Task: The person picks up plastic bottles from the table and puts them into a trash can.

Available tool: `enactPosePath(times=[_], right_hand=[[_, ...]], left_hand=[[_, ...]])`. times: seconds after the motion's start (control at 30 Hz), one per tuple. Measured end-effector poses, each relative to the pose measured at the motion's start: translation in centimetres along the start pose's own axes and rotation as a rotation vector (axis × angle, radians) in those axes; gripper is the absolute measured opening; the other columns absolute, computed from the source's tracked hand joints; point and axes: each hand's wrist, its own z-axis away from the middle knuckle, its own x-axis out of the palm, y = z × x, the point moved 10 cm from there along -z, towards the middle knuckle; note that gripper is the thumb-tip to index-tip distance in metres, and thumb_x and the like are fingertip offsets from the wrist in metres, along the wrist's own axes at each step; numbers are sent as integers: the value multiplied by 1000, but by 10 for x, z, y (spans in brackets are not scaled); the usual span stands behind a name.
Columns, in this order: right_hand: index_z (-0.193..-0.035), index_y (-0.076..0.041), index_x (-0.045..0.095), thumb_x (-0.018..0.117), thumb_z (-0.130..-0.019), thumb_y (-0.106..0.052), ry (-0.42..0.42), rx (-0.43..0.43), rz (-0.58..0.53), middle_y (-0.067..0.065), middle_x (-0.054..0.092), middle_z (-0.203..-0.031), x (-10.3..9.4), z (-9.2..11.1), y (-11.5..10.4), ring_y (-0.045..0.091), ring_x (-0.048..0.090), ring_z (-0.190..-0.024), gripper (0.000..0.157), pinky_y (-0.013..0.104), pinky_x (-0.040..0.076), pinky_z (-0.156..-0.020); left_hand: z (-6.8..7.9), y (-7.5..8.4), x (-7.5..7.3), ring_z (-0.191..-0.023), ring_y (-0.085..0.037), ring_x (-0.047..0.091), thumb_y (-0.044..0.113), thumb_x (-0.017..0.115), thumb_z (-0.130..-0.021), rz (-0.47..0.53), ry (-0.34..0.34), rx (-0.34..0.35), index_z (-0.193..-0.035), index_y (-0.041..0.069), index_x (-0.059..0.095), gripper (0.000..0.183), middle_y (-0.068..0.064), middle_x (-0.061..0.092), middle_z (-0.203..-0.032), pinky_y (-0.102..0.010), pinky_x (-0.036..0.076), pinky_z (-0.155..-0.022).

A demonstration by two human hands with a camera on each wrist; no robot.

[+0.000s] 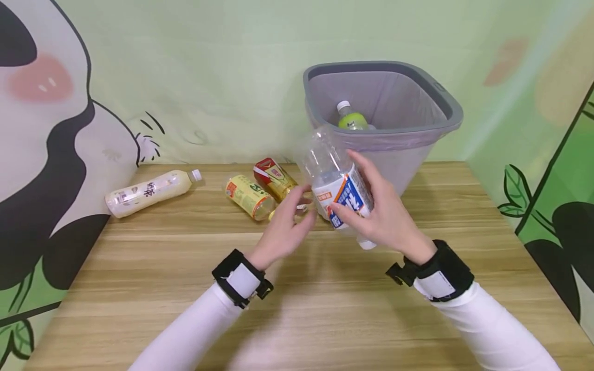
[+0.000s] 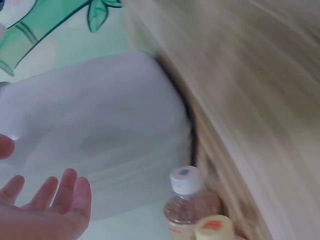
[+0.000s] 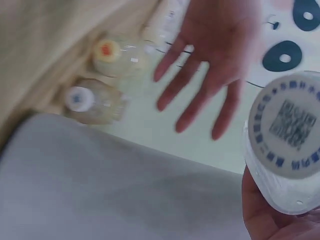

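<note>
My right hand [image 1: 390, 214] grips a clear plastic bottle [image 1: 345, 193] with a white, blue and orange label. The bottle is tilted, its cap [image 3: 290, 125] towards me and its base near the bin. Just left of it is my left hand [image 1: 280, 234], its fingers loosely extended; in the right wrist view the left hand [image 3: 220, 45] is apart from the bottle with nothing in it. Beyond the left hand lie a yellow-labelled bottle [image 1: 248, 196] and a bottle with a red and gold label [image 1: 274, 178].
A grey-rimmed bin [image 1: 385, 66] with a liner stands at the back right of the wooden table [image 1: 315, 309]. Inside it shows a green-labelled bottle [image 1: 351, 121]. A milk-tea-coloured bottle [image 1: 150, 193] lies at the left, before a panda-printed backdrop [image 1: 209, 77].
</note>
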Motion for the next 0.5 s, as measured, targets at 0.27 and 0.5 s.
enactPosePath(times=[0.27, 0.5], right_hand=[[-145, -9, 34, 67, -82, -6, 45, 51, -124, 11, 57, -113, -26, -34, -24, 22, 62, -83, 71, 29, 57, -64], [-135, -5, 44, 56, -90, -11, 112, 124, -322, 15, 59, -105, -48, -52, -39, 23, 62, -84, 48, 25, 56, -66]], left_hand=[[-22, 44, -18, -116, -31, 52, 3, 49, -91, 133, 67, -40, -142, 2, 36, 52, -17, 41, -141, -41, 47, -95], [-41, 44, -17, -121, -22, 45, 15, 50, -92, 42, 123, 50, -148, 20, 28, 61, -4, 35, -145, -38, 47, -94]])
